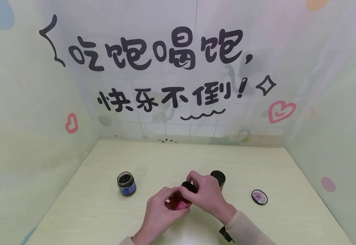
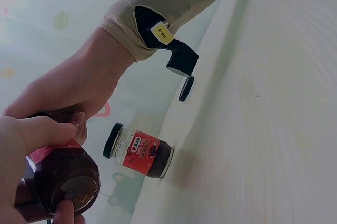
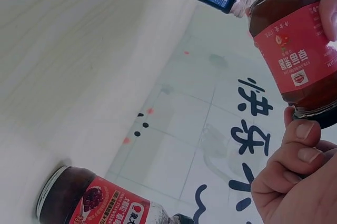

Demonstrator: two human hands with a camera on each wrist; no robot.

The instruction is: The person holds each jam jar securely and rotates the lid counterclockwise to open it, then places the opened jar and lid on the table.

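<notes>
My left hand [image 1: 160, 209] grips a glass jar of strawberry jam [image 3: 300, 50] with a pink-red label, holding it tilted above the table. At its top, my right hand [image 1: 206, 194] has thumb and fingers curled around the black lid [image 1: 188, 186], which sits on the jar's mouth. The left wrist view shows the jar's dark bottom [image 2: 76, 187] with left fingers beneath it. Just behind my right hand stands another jar [image 2: 141, 153], red-labelled and black-capped, partly hidden by that hand in the head view.
An uncapped jar with a blue label [image 1: 127, 187] and dark contents stands on the left of the pale table [image 1: 82, 217]. To the right, a loose lid [image 1: 259, 197] lies with its stained inside facing up. Printed wall sheets [image 1: 171, 129] enclose the table's back and sides.
</notes>
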